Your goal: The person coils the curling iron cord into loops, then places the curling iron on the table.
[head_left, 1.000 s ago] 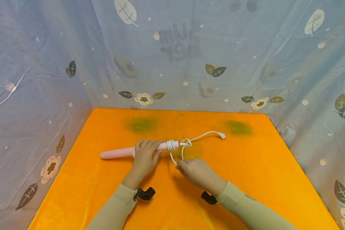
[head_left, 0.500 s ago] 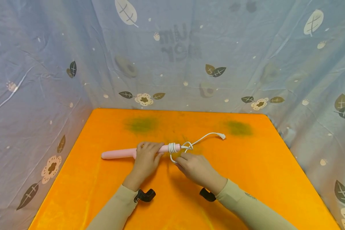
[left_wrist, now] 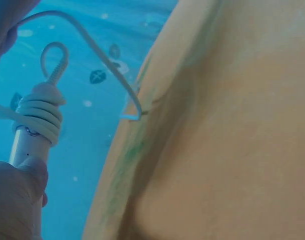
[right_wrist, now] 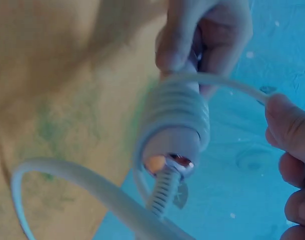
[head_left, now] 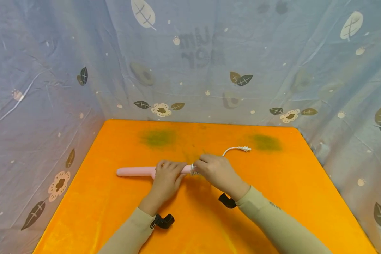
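Observation:
A pink curling iron (head_left: 134, 171) lies crosswise over the table, its barrel pointing left in the head view. My left hand (head_left: 166, 178) grips it by the handle. White cord (right_wrist: 175, 107) is wound in several turns around the handle's end; the left wrist view shows the same coils (left_wrist: 40, 115). My right hand (head_left: 220, 174) pinches a stretch of cord between thumb and finger, above and beside the handle end. The right thumb (right_wrist: 287, 117) shows clearly in the right wrist view. Farther along, the cord's loose end runs to a white plug (head_left: 245, 148) on the table.
An orange cloth (head_left: 289, 197) with greenish patches covers the table. Grey-blue curtains (head_left: 206, 63) with leaf and flower prints hang at the back and both sides. A black wrist mount (head_left: 164, 221) sits under the left sleeve.
My right hand has risen from below the handle to its far side, carrying the cord over it. The plug has turned slightly. My left hand keeps its grip, shifted slightly right with the iron.

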`<state>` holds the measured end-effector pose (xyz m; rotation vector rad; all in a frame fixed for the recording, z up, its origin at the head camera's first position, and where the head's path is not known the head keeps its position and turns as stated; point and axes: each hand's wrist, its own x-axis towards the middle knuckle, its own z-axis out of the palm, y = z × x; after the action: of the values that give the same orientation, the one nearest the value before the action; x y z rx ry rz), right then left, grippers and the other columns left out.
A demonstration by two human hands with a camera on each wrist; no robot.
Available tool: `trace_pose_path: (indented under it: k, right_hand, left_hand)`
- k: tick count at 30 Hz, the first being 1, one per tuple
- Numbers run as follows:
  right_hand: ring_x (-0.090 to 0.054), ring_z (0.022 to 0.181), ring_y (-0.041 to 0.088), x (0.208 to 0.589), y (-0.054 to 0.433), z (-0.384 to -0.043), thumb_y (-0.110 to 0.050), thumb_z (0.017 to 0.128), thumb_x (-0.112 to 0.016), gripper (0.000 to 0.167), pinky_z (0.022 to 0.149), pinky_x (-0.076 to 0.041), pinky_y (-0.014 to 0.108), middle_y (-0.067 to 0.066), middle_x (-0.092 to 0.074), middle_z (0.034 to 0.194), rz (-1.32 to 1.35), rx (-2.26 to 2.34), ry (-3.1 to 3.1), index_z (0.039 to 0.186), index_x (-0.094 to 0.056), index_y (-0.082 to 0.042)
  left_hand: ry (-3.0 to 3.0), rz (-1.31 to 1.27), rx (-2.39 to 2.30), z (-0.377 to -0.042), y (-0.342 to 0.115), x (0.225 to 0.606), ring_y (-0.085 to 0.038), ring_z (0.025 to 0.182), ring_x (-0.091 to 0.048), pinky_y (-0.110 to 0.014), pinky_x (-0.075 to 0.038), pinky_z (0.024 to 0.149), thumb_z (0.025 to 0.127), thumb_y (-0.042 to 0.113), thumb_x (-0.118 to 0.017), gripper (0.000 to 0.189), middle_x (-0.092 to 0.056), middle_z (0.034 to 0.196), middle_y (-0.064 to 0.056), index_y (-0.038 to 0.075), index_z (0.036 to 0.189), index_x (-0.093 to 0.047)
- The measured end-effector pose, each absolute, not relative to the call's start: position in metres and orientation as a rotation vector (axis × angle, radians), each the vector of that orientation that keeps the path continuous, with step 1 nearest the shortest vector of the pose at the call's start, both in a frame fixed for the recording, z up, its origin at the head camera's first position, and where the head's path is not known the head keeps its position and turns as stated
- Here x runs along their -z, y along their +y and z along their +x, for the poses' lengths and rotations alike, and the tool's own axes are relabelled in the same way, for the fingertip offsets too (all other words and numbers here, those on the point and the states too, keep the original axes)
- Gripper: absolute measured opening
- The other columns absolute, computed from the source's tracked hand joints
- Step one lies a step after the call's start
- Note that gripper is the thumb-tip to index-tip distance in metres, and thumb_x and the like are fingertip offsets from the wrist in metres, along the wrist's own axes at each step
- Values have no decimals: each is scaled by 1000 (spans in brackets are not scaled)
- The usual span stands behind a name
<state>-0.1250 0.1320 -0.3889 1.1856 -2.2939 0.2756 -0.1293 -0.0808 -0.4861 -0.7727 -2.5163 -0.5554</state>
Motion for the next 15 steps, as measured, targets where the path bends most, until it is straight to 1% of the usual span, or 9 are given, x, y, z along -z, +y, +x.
trace_pose_path:
  k: [5,10,12,15]
  right_hand:
    - [-47,57,7,389,136,-135,-26,80,-79,18,51,-45,19,-4,-51,72,1152,-292,-2328,82,-67,-13]
    - [-55,57,6,392,145,-146,-35,75,-82,29,52,-46,20,-4,-57,73,1087,-354,-2387,85,-69,-11]
    - [-58,60,6,395,149,-150,-36,73,-83,32,54,-48,21,-4,-60,74,1054,-405,-2427,85,-69,-10]
    - [-61,65,6,400,151,-156,-41,72,-82,33,58,-50,22,-6,-64,77,965,-518,-2546,86,-70,-12]
  left_hand:
    - [-2477,-817,574,-125,-79,490,-26,101,-56,-49,-32,95,91,26,-69,34,-66,112,-1,16,123,-65]
    - [-2435,-875,598,-121,-80,492,-24,101,-57,-49,-33,94,88,25,-72,34,-67,109,-1,14,121,-67]
    - [-2424,-891,597,-121,-81,492,-24,101,-57,-49,-34,94,87,25,-73,35,-67,108,-1,14,120,-67]
    - [-2417,-905,594,-120,-82,492,-24,100,-57,-49,-34,94,87,25,-74,36,-67,108,-2,14,120,-67]
